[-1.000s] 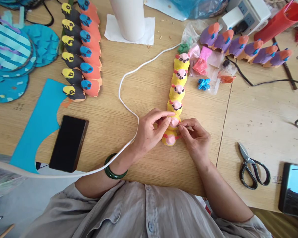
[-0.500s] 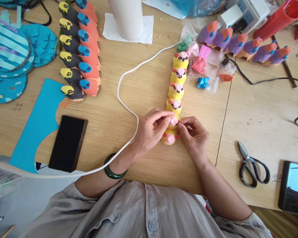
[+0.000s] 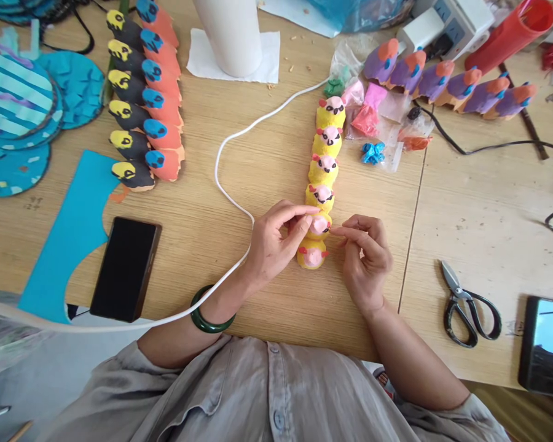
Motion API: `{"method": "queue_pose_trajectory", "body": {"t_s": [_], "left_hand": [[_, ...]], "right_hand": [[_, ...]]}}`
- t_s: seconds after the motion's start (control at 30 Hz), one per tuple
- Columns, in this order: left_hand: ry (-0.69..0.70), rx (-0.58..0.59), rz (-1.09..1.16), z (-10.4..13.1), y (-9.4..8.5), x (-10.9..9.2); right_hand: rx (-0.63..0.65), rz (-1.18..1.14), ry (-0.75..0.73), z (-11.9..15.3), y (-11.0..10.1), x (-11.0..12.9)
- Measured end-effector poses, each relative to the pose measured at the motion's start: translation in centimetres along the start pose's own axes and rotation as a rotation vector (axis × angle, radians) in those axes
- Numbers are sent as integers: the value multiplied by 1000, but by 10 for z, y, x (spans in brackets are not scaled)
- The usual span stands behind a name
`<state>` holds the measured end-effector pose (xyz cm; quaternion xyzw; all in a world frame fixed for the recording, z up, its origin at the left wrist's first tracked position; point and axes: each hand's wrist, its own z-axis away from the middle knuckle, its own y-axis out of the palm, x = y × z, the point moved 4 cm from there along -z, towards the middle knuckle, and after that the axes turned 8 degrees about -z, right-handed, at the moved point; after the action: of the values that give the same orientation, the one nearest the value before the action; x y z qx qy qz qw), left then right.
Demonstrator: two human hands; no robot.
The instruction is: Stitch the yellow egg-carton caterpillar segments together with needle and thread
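A row of yellow bumps [image 3: 323, 175] with pink clay faces, red ears and black marks runs up the table, like a painted egg-carton strip. My left hand [image 3: 279, 239] steadies the second bump from the near end, thumb and index finger against its left and upper side. This bump has a plain pink face [image 3: 319, 225] with a black bit at its right edge. My right hand [image 3: 366, 258] is just right of it, index finger stretched to that edge, other fingers bent; nothing shows in it. The nearest bump [image 3: 312, 256] has red ears and a pink patch without black marks.
Bags of coloured clay [image 3: 366, 120] lie beyond the strip. Scissors [image 3: 465, 304] and a device with a lit screen [image 3: 546, 347] are at right. A white cable [image 3: 219, 159] crosses my left forearm near a dark phone [image 3: 126, 268]. Black and orange bird rows [image 3: 163, 132] stand at left.
My right hand has drawn slightly right from the bump, its pinch loosened into an outstretched index finger. A black bit now shows at the face's right edge. My left hand stays in place.
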<state>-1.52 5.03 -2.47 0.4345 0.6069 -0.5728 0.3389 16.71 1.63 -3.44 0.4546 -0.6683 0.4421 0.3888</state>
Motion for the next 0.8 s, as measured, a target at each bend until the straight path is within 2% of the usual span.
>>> {"method": "queue_pose_trajectory", "body": {"t_s": [0.17, 0.33, 0.53, 0.63, 0.73, 0.8], "left_hand": [[-2, 3, 2, 0, 0, 0], [13, -25, 12, -1, -3, -3], [68, 14, 222, 3, -2, -10], [41, 80, 348, 6, 2, -13], [-31, 178, 459, 9, 7, -16], [-29, 230, 489, 10, 8, -19]], "right_hand": [[32, 20, -1, 1, 1, -1], [-4, -14, -6, 1, 0, -2], [-48, -39, 51, 2, -2, -1], [-38, 11, -21, 3, -3, 5], [7, 94, -173, 2, -2, 15], [29, 163, -285, 1, -1, 22]]}}
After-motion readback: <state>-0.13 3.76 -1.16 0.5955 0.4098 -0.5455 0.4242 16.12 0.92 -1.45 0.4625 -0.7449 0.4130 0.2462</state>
